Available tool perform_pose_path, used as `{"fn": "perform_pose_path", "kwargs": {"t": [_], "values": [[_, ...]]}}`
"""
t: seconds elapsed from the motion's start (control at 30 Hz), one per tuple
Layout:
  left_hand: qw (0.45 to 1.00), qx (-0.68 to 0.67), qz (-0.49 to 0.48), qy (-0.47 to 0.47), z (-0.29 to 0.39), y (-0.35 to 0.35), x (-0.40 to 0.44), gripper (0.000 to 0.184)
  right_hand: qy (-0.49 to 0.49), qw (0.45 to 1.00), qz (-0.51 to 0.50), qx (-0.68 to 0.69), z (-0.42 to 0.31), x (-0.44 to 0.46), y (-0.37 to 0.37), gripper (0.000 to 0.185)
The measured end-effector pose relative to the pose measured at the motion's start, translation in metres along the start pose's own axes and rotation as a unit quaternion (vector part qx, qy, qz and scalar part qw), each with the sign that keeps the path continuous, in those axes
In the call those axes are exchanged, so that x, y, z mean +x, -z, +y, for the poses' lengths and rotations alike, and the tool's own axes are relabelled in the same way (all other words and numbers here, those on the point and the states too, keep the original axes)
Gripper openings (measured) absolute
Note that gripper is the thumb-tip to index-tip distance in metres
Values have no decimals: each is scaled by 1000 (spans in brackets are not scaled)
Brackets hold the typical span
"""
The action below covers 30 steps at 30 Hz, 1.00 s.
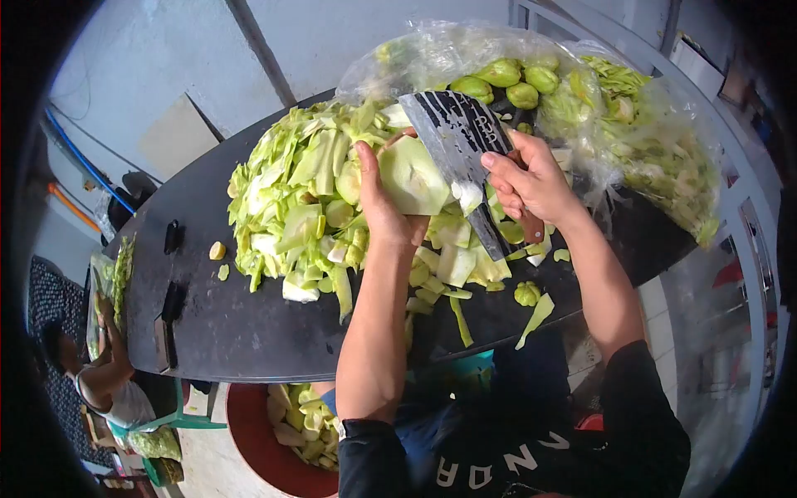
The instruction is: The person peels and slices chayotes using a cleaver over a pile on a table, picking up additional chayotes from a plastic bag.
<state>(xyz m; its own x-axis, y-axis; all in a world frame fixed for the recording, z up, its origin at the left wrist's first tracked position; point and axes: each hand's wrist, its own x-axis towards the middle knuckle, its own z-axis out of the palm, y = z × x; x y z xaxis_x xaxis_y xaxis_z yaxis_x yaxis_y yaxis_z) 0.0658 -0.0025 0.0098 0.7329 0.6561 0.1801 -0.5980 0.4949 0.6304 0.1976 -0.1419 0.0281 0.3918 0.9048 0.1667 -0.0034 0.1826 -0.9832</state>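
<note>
My left hand is wrapped round a large pale green peeled vegetable, its thumb up along the side. My right hand grips the handle of a broad cleaver, whose dark, scraped blade hangs just right of the vegetable's cut face. A white piece clings to the blade. Beneath and left of my hands lies a big heap of green peelings and slices. Several whole green chayotes lie behind the cleaver.
Clear plastic bags of greens lie on the right of the dark table. A red tub of cut pieces stands below the front edge. At the far left sits another person beside a bag of greens. Dark phone-like objects lie on the left.
</note>
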Motion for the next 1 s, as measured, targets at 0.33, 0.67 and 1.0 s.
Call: {"fn": "perform_pose_path", "kwargs": {"t": [0.33,0.67,1.0], "values": [[999,38,-23,29,-17,-10,-9,78,13,998,14,54,4,1,-9,18],[997,77,-9,23,-13,-6,-7,78,3,997,12,80,9,0,-16,19],[975,28,153,-162,0,12,11,67,186,941,104,-262,4,-9,-36,15]]}}
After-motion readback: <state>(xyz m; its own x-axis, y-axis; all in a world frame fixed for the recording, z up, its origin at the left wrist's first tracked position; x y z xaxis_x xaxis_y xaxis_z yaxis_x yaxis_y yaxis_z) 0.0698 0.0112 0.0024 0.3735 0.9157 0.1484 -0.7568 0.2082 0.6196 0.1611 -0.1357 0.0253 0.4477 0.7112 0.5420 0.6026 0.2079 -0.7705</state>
